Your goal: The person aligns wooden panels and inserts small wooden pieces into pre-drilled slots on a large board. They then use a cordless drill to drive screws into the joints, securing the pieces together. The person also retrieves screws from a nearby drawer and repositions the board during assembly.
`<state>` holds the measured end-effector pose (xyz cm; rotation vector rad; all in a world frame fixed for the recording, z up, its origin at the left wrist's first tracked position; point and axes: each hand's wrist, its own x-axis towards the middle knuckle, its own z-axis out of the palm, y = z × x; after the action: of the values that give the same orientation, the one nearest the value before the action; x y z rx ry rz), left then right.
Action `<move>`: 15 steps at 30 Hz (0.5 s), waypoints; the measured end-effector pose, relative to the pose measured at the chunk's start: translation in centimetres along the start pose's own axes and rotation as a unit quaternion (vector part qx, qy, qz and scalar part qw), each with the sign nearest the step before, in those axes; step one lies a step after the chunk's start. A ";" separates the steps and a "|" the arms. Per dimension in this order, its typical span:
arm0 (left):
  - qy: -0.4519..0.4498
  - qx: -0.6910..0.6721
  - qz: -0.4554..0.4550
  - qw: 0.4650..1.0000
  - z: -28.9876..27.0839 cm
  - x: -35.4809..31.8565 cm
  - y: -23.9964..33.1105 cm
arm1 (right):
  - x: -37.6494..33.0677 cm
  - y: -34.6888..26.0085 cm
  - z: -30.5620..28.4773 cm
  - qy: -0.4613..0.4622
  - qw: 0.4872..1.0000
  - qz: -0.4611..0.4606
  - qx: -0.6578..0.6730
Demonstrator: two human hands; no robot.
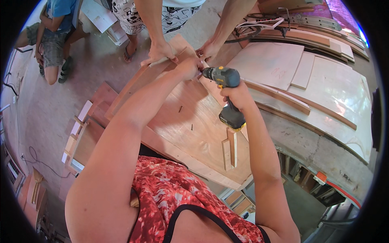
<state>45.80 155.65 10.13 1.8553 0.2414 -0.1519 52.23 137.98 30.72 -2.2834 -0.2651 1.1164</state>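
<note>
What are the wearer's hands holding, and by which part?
Right hand: cordless drill, by its handle. Left hand: near the chuck; whether it holds anything cannot be told.

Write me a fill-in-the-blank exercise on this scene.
1. The cordless drill is in the person's ____ hand.
2. On the pale wooden panel lie ____ small dark screw-like pieces.
3. The person's sleeveless top is mainly ____, patterned with white.
4. At upper right, handlebars and a spoked wheel belong to a ____.

Missing words: right; two; red; bicycle.
</note>
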 end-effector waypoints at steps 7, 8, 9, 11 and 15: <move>0.074 0.053 0.024 0.996 0.2 1.8 -1.5 | 3.1 -2.0 -0.2 -0.016 0.999 0.020 -0.021; 0.079 0.057 0.024 0.995 0.3 1.8 -1.7 | 3.4 -2.1 -0.2 -0.016 0.999 0.022 -0.031; 0.081 0.061 0.025 0.995 0.3 1.9 -1.5 | 3.7 -2.1 -0.3 -0.015 0.999 0.026 -0.041; 0.075 0.065 0.026 0.995 0.3 1.8 -1.2 | 3.9 -2.0 -0.4 -0.024 0.998 0.021 -0.047; 0.053 0.062 0.006 0.997 0.1 2.0 -1.1 | 4.1 -2.6 -0.4 -0.032 0.997 0.022 -0.063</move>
<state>47.44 156.00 8.63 1.9908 0.2993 -0.0620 55.29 141.64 29.78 -2.3777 -0.3204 1.2272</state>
